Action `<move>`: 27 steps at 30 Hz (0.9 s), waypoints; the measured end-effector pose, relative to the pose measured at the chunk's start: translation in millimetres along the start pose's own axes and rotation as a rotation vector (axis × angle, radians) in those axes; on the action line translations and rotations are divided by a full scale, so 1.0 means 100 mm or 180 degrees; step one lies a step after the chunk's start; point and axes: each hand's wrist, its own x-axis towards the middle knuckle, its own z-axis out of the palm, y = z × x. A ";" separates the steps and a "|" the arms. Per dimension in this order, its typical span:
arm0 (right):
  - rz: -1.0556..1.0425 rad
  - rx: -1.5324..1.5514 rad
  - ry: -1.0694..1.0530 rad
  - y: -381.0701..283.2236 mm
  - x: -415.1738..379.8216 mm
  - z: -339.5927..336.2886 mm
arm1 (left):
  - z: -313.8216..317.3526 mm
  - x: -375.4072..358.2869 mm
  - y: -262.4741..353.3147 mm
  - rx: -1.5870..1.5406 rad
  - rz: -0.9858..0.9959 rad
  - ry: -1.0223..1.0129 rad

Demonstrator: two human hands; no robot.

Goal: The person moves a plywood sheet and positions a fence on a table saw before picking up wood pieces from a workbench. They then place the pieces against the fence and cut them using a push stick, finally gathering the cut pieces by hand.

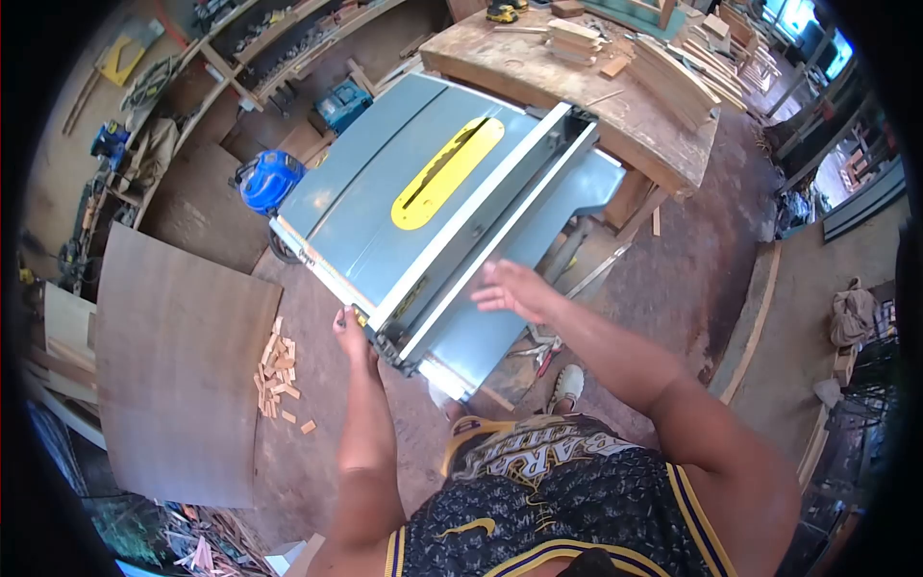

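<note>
A table saw (pixel 375 192) with a grey top stands in front of me. Its yellow throat plate (pixel 449 173) has a dark blade slot along its middle. A long rip fence (pixel 481 213) crosses the top to the right of that plate. At the saw's front edge, my left hand (pixel 352 335) is closed beside the yellow end of the front rail (pixel 317 269); what its fingers hold is hidden. My right hand (pixel 516 291) is over the right extension wing (pixel 481 332), fingers apart and holding nothing.
A wooden workbench (pixel 500 62) bearing stacked boards (pixel 663 82) stands behind the saw. On the left are a blue rounded machine (pixel 271 181), a large leaning panel (pixel 183 370) and scattered wood offcuts (pixel 277 370). Tools (pixel 546 354) lie on the floor below the wing.
</note>
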 end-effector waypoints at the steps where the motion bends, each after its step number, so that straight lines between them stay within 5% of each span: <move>1: 0.0312 -0.0490 -0.0361 -0.12 -0.08 -0.05 | -0.02 0.04 -0.04 0.0090 0.0036 0.0140; 5: 0.0147 -0.1850 -0.0719 -0.66 -0.28 -0.59 | 0.06 -0.10 0.10 0.0125 -0.0138 0.0419; 12: -0.2426 -0.2706 0.1888 -2.07 -0.03 -1.97 | -0.10 0.01 0.06 0.0417 -0.0097 0.0243; 16: -0.2352 -0.2752 0.1500 -2.76 0.95 -2.65 | -0.45 0.35 -0.14 0.0739 -0.0163 0.0211; 18: -0.1706 -0.3025 0.0404 -3.02 1.51 -2.73 | -0.46 0.25 -0.02 0.0856 -0.0312 0.0075; 22: -0.0507 -0.2867 -0.0187 -3.22 2.39 -2.49 | -0.25 0.00 0.26 0.0992 -0.0410 -0.0278; 25: -0.0911 -0.3761 -0.0235 -2.96 2.82 -2.44 | -0.53 0.16 0.17 0.1082 -0.0819 -0.0274; 27: -0.0686 -0.4027 -0.0266 -2.98 3.02 -2.48 | -0.90 0.41 0.24 0.3472 -0.0841 -0.0388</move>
